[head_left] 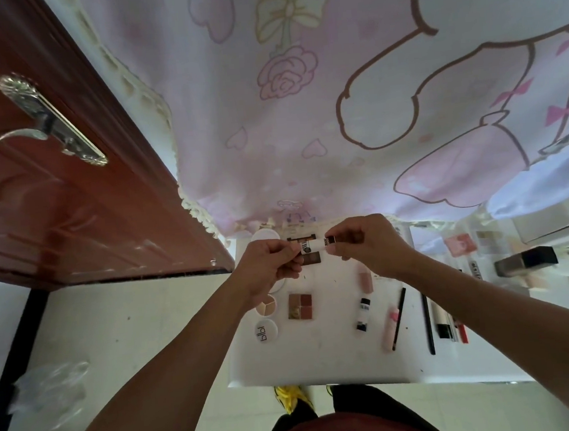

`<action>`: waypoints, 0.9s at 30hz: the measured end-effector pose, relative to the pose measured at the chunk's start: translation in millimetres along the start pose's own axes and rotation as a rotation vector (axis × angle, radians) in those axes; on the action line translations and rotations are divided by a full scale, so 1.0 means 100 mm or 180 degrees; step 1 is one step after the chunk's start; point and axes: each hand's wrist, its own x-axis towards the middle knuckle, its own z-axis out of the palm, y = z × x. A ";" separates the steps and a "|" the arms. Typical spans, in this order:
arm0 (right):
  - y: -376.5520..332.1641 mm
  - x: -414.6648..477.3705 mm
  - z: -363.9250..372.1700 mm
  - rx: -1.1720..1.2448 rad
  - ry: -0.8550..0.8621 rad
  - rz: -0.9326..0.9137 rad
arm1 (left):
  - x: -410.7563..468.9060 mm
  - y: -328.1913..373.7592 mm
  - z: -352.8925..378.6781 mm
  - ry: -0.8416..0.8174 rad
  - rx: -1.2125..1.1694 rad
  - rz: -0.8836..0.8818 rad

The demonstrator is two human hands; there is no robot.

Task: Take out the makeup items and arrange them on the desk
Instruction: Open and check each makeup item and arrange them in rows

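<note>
Left hand [270,263] and right hand [368,247] each pinch one end of a small white tube [314,246], held above the far part of the white desk [323,359]. Nearer on the desk lie a four-pan palette [300,306], a second tube [364,314] and a black pencil [398,318].

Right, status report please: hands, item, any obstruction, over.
Left hand, right hand both pinch white tube above desk. Brown palette, black pencil lie below. No obstruction seen.

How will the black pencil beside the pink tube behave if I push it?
The black pencil looks thin and round, so it would probably roll on the smooth white desk. It seems stiff and light. The pink tube beside it might stop it.
</note>
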 end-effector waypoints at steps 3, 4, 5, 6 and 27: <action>-0.01 0.01 0.02 0.0101 0.0008 0.0014 | 0.00 0.02 -0.01 -0.0036 -0.0027 0.0016; -0.03 0.02 0.04 0.0186 -0.0030 0.0065 | 0.00 0.02 -0.02 -0.0039 -0.0030 0.0039; -0.05 0.02 0.05 0.0280 -0.0079 0.0152 | 0.00 0.02 -0.03 -0.0036 -0.0023 0.0073; -0.07 0.02 0.06 0.0376 -0.0137 0.0251 | 0.00 0.03 -0.04 -0.0026 0.0002 0.0110; -0.18 0.02 0.08 0.1090 -0.0234 0.0912 | 0.00 0.14 -0.05 0.0108 0.0076 0.0318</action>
